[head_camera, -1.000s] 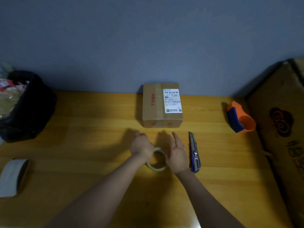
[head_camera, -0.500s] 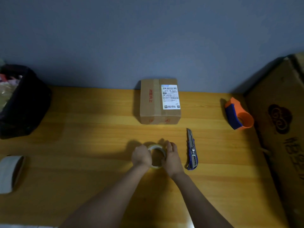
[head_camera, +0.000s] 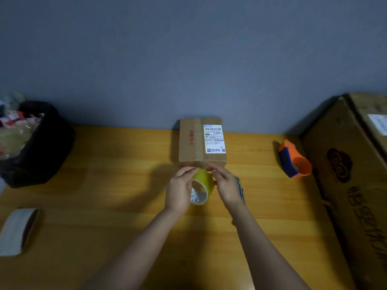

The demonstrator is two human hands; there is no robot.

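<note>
Holding tape roll (head_camera: 202, 182) on edge, just in front of box (head_camera: 201, 143). Left hand (head_camera: 180, 189) is curled round its left side, right hand (head_camera: 227, 185) fingers bent onto its top. Knife (head_camera: 241, 190) mostly hidden behind right hand; dispenser (head_camera: 295, 162) well off right.

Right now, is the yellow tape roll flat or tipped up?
Tipped up: tape roll shows its open core, held by left hand and right hand.

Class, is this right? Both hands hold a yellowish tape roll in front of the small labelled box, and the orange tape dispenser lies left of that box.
No: the head view shows the orange tape dispenser right of the small labelled box, not left. The left hand and right hand do hold the yellowish tape roll in front of it.
</note>
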